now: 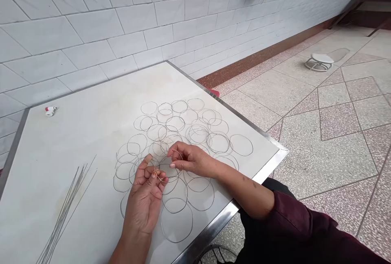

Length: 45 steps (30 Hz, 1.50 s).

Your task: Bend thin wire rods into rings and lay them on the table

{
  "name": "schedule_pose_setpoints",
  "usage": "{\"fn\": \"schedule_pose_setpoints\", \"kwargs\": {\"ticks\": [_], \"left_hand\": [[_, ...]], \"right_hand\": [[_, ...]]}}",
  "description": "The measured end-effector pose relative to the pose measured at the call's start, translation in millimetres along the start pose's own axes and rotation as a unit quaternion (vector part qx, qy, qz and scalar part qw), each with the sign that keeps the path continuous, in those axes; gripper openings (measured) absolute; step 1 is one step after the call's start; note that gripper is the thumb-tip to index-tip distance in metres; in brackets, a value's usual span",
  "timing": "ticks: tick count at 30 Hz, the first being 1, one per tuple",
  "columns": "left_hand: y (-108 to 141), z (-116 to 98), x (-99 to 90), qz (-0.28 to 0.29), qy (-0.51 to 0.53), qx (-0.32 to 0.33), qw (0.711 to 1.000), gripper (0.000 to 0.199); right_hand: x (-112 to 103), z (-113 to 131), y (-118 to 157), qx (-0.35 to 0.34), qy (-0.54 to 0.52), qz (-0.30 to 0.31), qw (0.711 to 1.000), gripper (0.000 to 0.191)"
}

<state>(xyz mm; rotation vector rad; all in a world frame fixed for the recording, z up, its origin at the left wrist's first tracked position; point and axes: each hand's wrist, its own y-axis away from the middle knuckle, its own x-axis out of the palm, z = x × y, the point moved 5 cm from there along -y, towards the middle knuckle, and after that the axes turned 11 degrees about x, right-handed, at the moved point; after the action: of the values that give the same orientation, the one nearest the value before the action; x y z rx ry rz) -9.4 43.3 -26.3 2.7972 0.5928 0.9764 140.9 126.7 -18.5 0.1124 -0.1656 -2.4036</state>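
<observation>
While a thin wire ring [161, 180] is pinched firmly between the thumb and fingertips of the left hand [143, 203], the right hand [194, 160] is held at its far side with forefinger and thumb slightly parted; whether the wire is gripped there cannot be told. The ring is held above the table [97, 113], and its ends are too fine to be made out. For a sound result, it is judged that the left pinch should be kept steady, the curve eased round evenly by the right fingertips, and kinks avoided. Straight wires [65, 209] are bunched to the left, well apart from the work. Beneath and beyond the hands, overlapping loose hoops [177, 211] are spread; against these, roundness can be checked. Beyond, a tiled wall [91, 24] is noted.
</observation>
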Motion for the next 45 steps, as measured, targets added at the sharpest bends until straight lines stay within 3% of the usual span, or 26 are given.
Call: {"fn": "schedule_pose_setpoints", "kwargs": {"ticks": [5,8,18,26,38,45], "left_hand": [[0.0,-4.6,1.5,-0.018,0.037,0.032,0.999,0.050],[-1.4,-8.2,-0.1,-0.030,0.066,0.049,0.996,0.052],[-4.9,-11.2,-11.4,-0.090,0.099,0.078,0.988,0.052],[-3.2,-9.9,-9.4,-0.082,0.064,0.080,0.991,0.046],[-6.9,-11.9,-17.4,-0.119,-0.010,0.099,0.988,0.037],[-5.9,-14.4,-18.0,-0.110,-0.022,0.116,0.987,0.041]], "right_hand": [[11.8,-1.3,1.0,0.043,-0.159,0.121,0.979,0.033],[15.2,-0.4,1.5,0.041,-0.210,0.148,0.966,0.035],[16.8,-6.1,-1.1,0.054,-0.231,0.121,0.964,0.031],[17.0,-7.9,0.0,0.077,-0.260,0.101,0.957,0.031],[19.6,-6.3,2.6,0.080,-0.228,0.092,0.966,0.030],[20.8,-8.4,2.1,0.080,-0.211,0.106,0.968,0.032]]}}
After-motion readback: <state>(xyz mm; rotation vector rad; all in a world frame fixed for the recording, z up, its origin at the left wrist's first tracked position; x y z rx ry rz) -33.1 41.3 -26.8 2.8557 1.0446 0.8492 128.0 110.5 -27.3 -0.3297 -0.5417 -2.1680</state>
